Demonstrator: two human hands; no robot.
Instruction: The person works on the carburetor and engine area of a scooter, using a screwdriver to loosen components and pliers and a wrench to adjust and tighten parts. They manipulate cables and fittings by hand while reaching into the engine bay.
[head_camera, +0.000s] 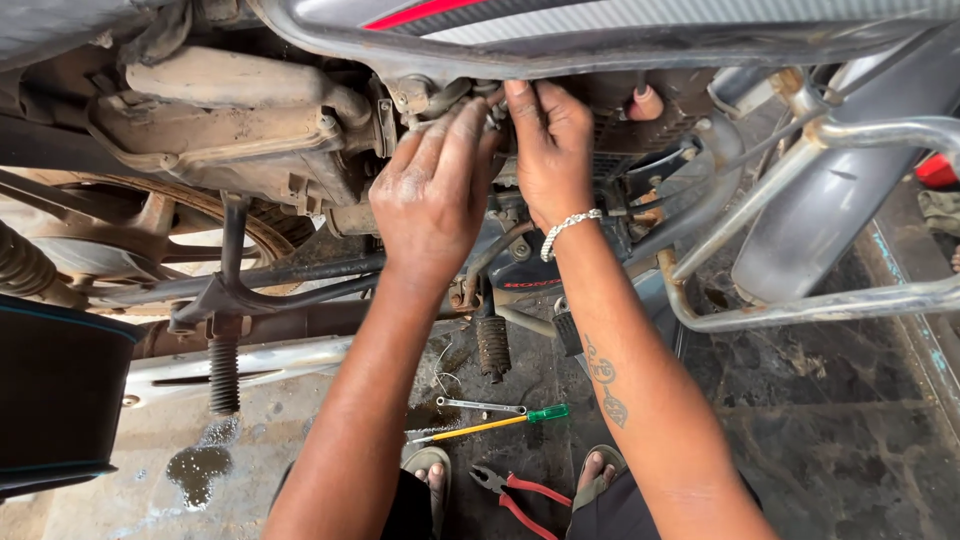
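Note:
Both my hands reach up into the engine area of a motorcycle (230, 130) lying tilted in front of me. My left hand (435, 190) is dusty, its fingers bent toward a small fitting under the frame tube (600, 55). My right hand (550, 150), with a silver bracelet on the wrist, presses its fingertips against the same spot. What the fingers grip is hidden behind them. A footpeg (492, 345) hangs below my hands.
On the stained concrete floor lie a green-handled screwdriver (500, 422), a small spanner (480, 405) and red-handled pliers (520, 495) between my sandalled feet. A chrome crash guard (800, 310) stands right, a black seat edge (60, 400) left, an oily puddle (200, 465) near it.

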